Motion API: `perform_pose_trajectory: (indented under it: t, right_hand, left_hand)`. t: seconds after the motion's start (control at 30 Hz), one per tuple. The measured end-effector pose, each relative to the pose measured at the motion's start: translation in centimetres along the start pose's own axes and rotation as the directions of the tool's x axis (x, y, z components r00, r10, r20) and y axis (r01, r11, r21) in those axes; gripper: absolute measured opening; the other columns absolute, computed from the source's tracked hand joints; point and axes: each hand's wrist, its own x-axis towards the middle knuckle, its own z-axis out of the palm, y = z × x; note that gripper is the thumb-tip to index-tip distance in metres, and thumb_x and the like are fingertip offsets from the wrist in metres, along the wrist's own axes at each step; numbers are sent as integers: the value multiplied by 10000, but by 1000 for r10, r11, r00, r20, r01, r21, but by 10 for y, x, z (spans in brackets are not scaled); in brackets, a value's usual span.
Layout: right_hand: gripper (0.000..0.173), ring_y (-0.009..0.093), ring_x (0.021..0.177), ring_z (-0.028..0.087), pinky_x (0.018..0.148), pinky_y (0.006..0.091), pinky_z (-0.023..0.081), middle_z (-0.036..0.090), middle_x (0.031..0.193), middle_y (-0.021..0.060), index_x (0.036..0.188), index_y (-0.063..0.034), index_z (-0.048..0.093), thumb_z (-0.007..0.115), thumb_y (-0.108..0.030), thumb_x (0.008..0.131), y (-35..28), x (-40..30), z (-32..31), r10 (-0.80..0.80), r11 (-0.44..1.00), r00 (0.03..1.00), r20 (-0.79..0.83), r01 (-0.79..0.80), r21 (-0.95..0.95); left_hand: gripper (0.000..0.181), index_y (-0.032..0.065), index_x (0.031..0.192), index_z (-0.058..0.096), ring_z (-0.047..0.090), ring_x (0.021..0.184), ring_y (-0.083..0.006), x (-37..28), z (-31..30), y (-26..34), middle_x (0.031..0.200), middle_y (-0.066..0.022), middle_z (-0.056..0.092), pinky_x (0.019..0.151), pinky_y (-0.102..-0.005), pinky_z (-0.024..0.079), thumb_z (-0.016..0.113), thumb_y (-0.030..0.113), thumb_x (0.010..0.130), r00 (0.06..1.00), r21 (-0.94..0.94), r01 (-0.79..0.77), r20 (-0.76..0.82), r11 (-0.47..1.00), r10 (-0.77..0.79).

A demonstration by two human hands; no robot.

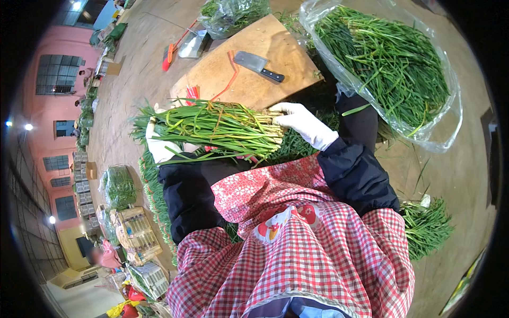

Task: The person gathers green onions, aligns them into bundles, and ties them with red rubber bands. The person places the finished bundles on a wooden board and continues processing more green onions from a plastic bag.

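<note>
A bundle of garlic chives (222, 127) lies sideways in front of me, its leafy tips to the left and pale stem ends to the right. My white-gloved left hand (159, 145) supports the leafy end, fingers partly behind the leaves. At the stem ends, the thumb and fingers of my gloved right hand (304, 123) grip the bundle's edge. Beyond it stands a wooden board (262, 39) with a cleaver (258, 65) lying flat on it. A red strip (230, 77) lies beside the blade, and several red ties (192, 93) sit at the near left edge.
A clear plastic bag (455, 107) of loose green chives (385, 71) stands right of the board. Another filled bag (234, 16) is behind it, near a dustpan (194, 43) and broom (169, 57). Tied bundles (159, 210) line my left; loose greens (425, 228) lie right.
</note>
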Motion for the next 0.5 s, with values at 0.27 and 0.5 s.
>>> perform_pose_trajectory:
  t: [0.27,0.5]
  right_hand:
    - [311,115,945,591,875,274,462,653,1038,40,1152,23,593,610,-21,844,12,-6,-2,85,996,996,39,-86,22]
    - [579,167,1204,486,1024,301,377,524,1310,102,1327,-25,472,674,25,787,25,-11,-11,27,997,989,147,-37,64]
  left_hand:
    - [249,32,1006,591,606,773,-230,8,21,16,829,-82,620,772,-368,520,428,203,927,995,80,-79,61,994,74]
    - [447,63,1365,408,588,727,-183,-10,64,18,842,-59,607,728,-348,525,477,213,950,982,-2,-142,129,990,141]
